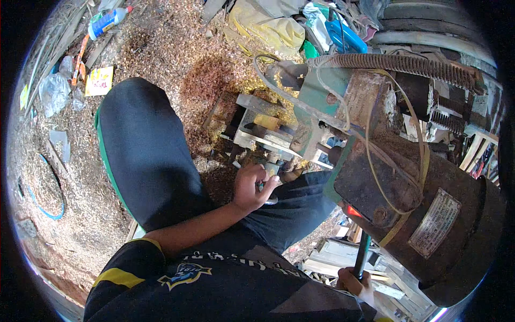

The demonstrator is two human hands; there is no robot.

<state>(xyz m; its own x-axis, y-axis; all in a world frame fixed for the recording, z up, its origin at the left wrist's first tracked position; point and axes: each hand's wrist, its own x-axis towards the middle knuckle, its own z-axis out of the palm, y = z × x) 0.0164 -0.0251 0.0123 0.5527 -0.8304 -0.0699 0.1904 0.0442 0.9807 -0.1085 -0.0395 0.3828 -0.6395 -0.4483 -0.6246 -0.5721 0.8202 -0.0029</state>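
My left hand (249, 189) is closed, its fingers curled around a small metal handle (272, 200) low on the machine's clamp, and most of that handle is hidden. Just above it, the worn metal clamp (252, 140) has a yellowish wooden block (266, 122) between its parts. At the lower right, my right hand (353, 283) wraps round a dark green lever (363, 251) that rises toward the motor. The large rusty brown motor (456, 236), with a metal plate on its side, fills the right. Next to it stands the green machine body (316, 94).
A ribbed hose (402, 63) and a loose cable (370, 150) run over the machine. Wood shavings (155, 48) cover the ground. Plastic bottle (107, 23), clear bag (53, 95) and yellow card (100, 81) lie at left. Stacked wood strips (332, 257) lie below the motor.
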